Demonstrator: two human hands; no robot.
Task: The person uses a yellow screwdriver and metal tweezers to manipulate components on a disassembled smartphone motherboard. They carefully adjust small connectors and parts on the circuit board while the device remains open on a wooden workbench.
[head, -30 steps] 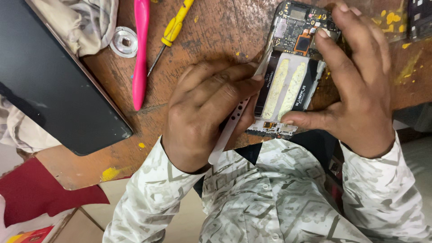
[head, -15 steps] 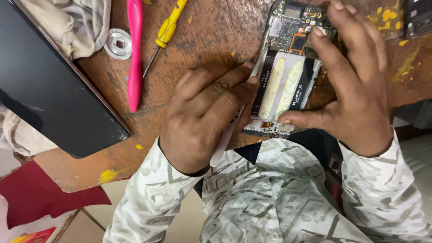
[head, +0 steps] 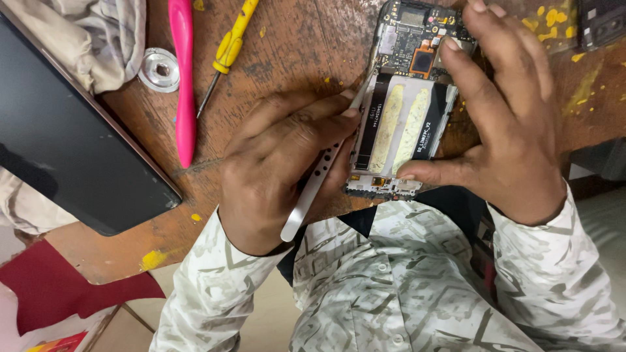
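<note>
From my remote seat, the left hand (head: 280,169), pinching silver tweezers (head: 313,192), has slid their tip up the left edge of the opened phone (head: 404,111), which the right hand (head: 508,124) clamps against the worktop (head: 293,52).

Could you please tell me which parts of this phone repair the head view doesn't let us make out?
- Tweezers: the tip is hidden behind the left hand.
- Opened phone: its right edge is covered by the right hand; board parts too small to identify.
- Dark panel: cut off by the left edge.
</note>
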